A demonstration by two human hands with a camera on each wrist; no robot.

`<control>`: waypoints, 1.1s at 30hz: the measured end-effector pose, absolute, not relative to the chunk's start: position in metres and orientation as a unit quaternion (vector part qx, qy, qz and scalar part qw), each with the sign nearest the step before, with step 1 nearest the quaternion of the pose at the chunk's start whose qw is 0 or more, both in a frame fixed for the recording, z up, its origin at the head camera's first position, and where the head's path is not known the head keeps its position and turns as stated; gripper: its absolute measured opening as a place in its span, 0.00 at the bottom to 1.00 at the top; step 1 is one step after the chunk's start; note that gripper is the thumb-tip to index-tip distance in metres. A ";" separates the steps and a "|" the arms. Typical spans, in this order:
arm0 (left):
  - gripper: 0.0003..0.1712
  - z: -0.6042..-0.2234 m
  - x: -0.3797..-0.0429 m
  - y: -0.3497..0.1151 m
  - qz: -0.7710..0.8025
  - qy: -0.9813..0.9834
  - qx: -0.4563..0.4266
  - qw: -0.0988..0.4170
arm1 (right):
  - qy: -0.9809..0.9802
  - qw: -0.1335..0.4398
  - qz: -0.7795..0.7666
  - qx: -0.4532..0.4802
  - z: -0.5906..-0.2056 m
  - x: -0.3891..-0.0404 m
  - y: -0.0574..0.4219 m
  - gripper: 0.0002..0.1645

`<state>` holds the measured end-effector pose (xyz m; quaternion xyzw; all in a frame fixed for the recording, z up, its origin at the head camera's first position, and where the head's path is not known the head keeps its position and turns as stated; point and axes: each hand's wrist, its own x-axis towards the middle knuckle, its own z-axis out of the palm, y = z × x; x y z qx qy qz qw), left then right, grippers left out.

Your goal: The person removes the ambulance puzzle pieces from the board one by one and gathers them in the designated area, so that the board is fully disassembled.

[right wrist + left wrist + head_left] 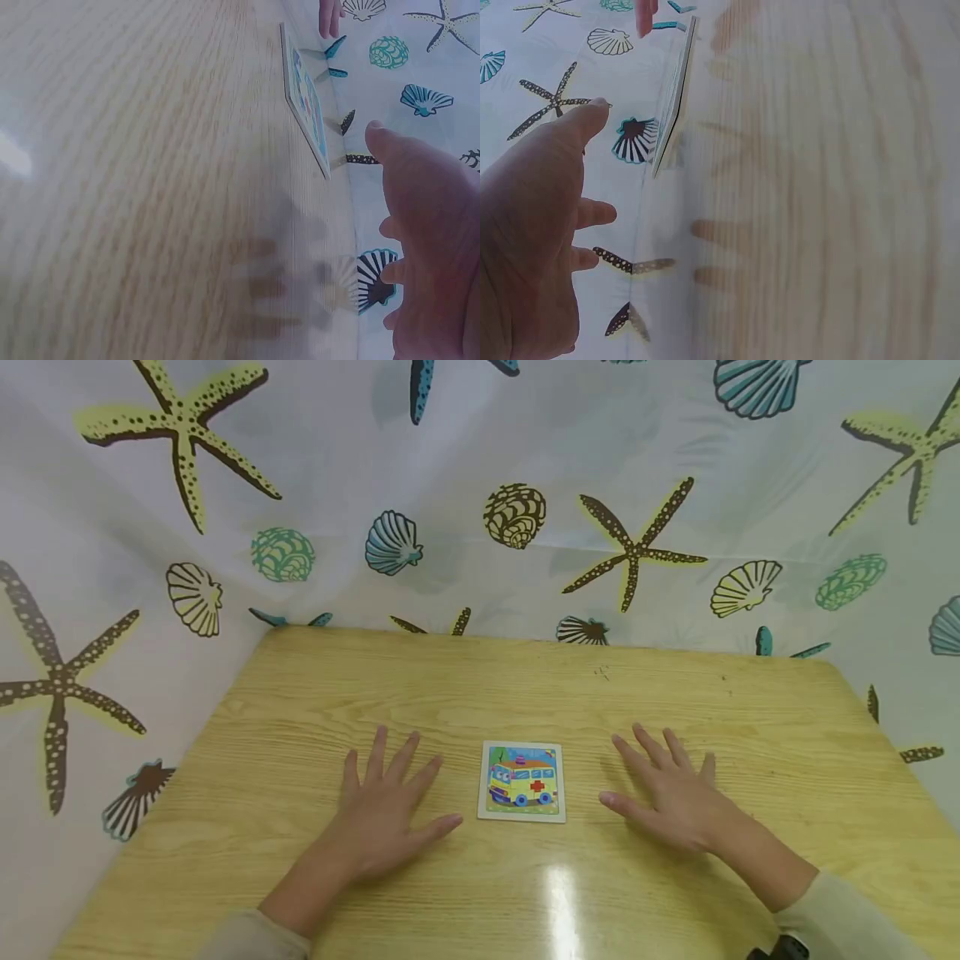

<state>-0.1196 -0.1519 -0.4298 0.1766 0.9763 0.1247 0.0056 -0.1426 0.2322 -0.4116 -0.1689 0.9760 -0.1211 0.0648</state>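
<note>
A square picture puzzle point(522, 782) with a pale frame lies flat on the wooden table, showing a yellow ambulance with a face and a red cross. To its left, my left hand point(386, 810) hovers palm down with fingers spread, its thumb pointing toward the puzzle. On the other side, my right hand point(675, 797) is held the same way, fingers fanned out and holding nothing. Both wrist views show the puzzle point(676, 97) edge-on beyond the thumb, with a gap between hand and table. In the right wrist view the puzzle's printed face point(306, 101) shows at a slant.
The light wooden table point(420, 685) has a bright glare spot near its front. A white cloth point(450, 452) printed with starfish and shells rises behind the table and along both sides. A small black object point(787, 947) sits by the right sleeve.
</note>
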 end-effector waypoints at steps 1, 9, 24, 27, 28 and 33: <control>0.46 -0.431 -0.120 -0.150 0.130 0.975 0.177 0.006 | 0.976 0.066 -0.120 -0.172 -0.412 -0.143 0.230 0.49; 0.41 -0.437 -0.121 -0.131 0.169 0.969 0.178 -0.002 | 0.968 0.051 -0.124 -0.210 -0.418 -0.151 0.217 0.47; 0.32 -0.441 -0.126 -0.110 0.250 0.952 0.174 -0.008 | 0.957 0.046 -0.141 -0.251 -0.424 -0.160 0.190 0.45; 0.27 -0.441 -0.128 -0.103 0.293 0.945 0.146 -0.027 | 0.954 0.041 -0.145 -0.259 -0.424 -0.161 0.184 0.43; 0.26 -0.441 -0.129 -0.102 0.312 0.940 0.132 -0.029 | 0.953 0.039 -0.148 -0.260 -0.423 -0.161 0.183 0.43; 0.21 -0.444 -0.134 -0.093 0.410 0.908 0.080 -0.020 | 0.951 0.031 -0.147 -0.269 -0.422 -0.163 0.174 0.40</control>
